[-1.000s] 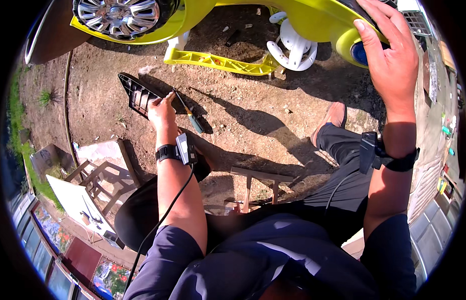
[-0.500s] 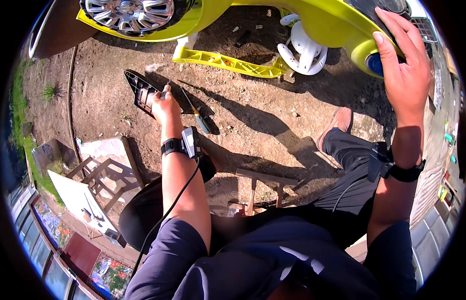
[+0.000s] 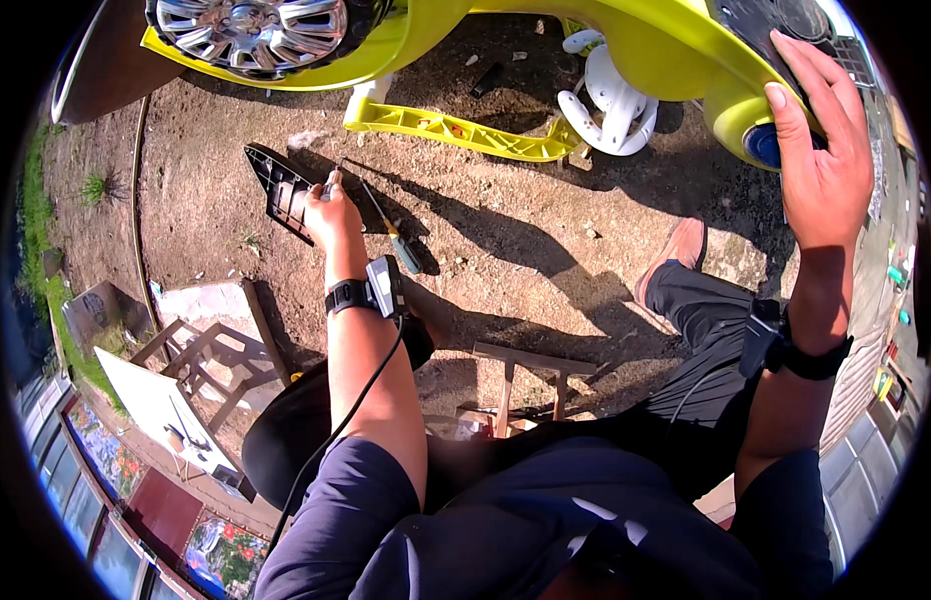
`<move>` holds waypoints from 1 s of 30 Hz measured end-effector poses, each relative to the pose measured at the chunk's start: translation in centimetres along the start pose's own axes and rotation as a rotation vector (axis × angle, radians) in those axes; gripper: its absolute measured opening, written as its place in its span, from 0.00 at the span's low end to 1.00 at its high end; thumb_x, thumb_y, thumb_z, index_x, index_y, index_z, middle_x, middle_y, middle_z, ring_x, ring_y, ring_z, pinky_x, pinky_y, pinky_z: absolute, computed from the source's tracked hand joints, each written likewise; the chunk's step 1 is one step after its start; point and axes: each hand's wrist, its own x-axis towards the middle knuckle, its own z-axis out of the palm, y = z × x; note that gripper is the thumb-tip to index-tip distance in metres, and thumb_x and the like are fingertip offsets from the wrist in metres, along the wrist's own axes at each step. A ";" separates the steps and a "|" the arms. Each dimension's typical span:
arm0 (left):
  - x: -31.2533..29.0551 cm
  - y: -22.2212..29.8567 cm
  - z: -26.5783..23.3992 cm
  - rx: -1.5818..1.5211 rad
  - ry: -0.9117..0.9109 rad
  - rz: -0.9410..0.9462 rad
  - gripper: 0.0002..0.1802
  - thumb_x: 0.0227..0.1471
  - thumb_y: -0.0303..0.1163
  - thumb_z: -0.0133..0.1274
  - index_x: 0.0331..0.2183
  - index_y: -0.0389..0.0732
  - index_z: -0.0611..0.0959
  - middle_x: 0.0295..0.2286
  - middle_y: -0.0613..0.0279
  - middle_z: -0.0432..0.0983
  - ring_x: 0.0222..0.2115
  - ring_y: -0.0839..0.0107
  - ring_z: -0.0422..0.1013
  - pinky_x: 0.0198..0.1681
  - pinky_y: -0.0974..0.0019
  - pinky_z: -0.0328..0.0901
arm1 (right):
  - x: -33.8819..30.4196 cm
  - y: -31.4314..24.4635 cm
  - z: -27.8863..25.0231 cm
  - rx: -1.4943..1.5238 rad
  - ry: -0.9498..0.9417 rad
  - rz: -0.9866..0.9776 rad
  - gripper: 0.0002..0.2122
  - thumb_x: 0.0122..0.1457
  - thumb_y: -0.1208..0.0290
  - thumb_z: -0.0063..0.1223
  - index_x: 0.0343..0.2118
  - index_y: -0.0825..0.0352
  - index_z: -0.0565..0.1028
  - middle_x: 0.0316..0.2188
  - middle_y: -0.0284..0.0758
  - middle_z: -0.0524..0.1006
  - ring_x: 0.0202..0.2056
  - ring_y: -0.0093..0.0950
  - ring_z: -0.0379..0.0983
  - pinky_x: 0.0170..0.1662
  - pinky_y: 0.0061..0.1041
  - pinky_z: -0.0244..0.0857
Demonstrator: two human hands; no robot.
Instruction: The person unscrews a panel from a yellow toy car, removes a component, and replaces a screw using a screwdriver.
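My left hand [image 3: 333, 218] is closed in a pinch low over the ground, around a small thing I cannot make out. Just beside it lies a black ribbed plastic part [image 3: 283, 195], pointed at one end and partly hidden by the fingers. A screwdriver [image 3: 398, 240] with a dark green and orange handle rests on the soil to the right. Fingers extended, my right hand [image 3: 827, 165] lies against the end of a yellow ride-on toy car body [image 3: 675, 60], near its black panel and a blue round piece [image 3: 761, 146].
The toy's chromed wheel [image 3: 250, 35] is at the top left. Beneath the body are a yellow bar [image 3: 460, 132] and a white plastic piece [image 3: 615, 105]. A small wooden stool [image 3: 535, 358] stands between my legs; a wooden frame with a white board [image 3: 165, 405] is at the left.
My right hand and the right end of the yellow body have shifted slightly right and down. My left hand has hardly moved.
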 end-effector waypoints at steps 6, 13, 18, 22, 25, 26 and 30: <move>0.8 -1.0 0.6 0.021 0.031 0.038 0.25 0.55 0.43 0.62 0.48 0.35 0.80 0.37 0.46 0.83 0.35 0.60 0.80 0.41 0.63 0.72 | 0.0 -0.1 0.0 0.001 0.008 -0.012 0.16 0.67 0.67 0.53 0.56 0.61 0.77 0.53 0.36 0.76 0.55 0.31 0.71 0.60 0.28 0.61; 0.5 -0.9 0.3 -0.041 0.039 0.022 0.24 0.55 0.40 0.61 0.48 0.34 0.80 0.37 0.46 0.83 0.36 0.61 0.80 0.41 0.63 0.72 | 0.2 0.0 -0.1 0.022 0.007 -0.031 0.15 0.66 0.69 0.53 0.55 0.62 0.77 0.52 0.38 0.76 0.55 0.32 0.72 0.59 0.28 0.61; -0.1 -0.2 -1.0 -0.017 0.042 0.031 0.27 0.54 0.44 0.63 0.48 0.33 0.80 0.37 0.47 0.83 0.36 0.62 0.79 0.41 0.63 0.71 | 0.3 -0.3 -0.1 -0.004 0.017 -0.044 0.15 0.65 0.70 0.55 0.54 0.63 0.78 0.51 0.38 0.77 0.52 0.32 0.73 0.57 0.28 0.63; -0.5 1.1 -2.3 -0.085 0.005 -0.023 0.32 0.52 0.47 0.66 0.49 0.31 0.80 0.38 0.49 0.82 0.35 0.65 0.77 0.41 0.64 0.71 | 0.1 -0.5 0.0 0.114 0.064 -0.041 0.15 0.63 0.71 0.56 0.52 0.64 0.78 0.49 0.38 0.77 0.49 0.32 0.74 0.55 0.27 0.64; -0.3 0.7 -2.8 -0.118 0.036 0.014 0.33 0.50 0.47 0.67 0.48 0.29 0.81 0.36 0.51 0.82 0.32 0.69 0.76 0.38 0.67 0.70 | 0.2 -0.8 0.2 0.127 0.090 -0.053 0.15 0.63 0.72 0.57 0.52 0.64 0.79 0.48 0.38 0.78 0.49 0.33 0.74 0.54 0.26 0.64; 0.3 -0.2 -2.6 -0.137 0.040 0.030 0.33 0.50 0.47 0.67 0.48 0.29 0.81 0.36 0.51 0.82 0.32 0.69 0.76 0.38 0.67 0.70 | 0.2 -0.9 0.2 0.131 0.099 -0.063 0.15 0.63 0.72 0.57 0.52 0.64 0.79 0.48 0.37 0.78 0.49 0.32 0.74 0.54 0.26 0.64; 0.1 -0.6 -1.7 -0.135 0.073 0.034 0.31 0.50 0.45 0.68 0.47 0.29 0.81 0.34 0.54 0.82 0.28 0.71 0.75 0.34 0.68 0.70 | -0.1 -0.7 0.3 0.157 0.087 -0.031 0.15 0.62 0.71 0.57 0.52 0.64 0.79 0.48 0.37 0.77 0.49 0.32 0.74 0.54 0.26 0.64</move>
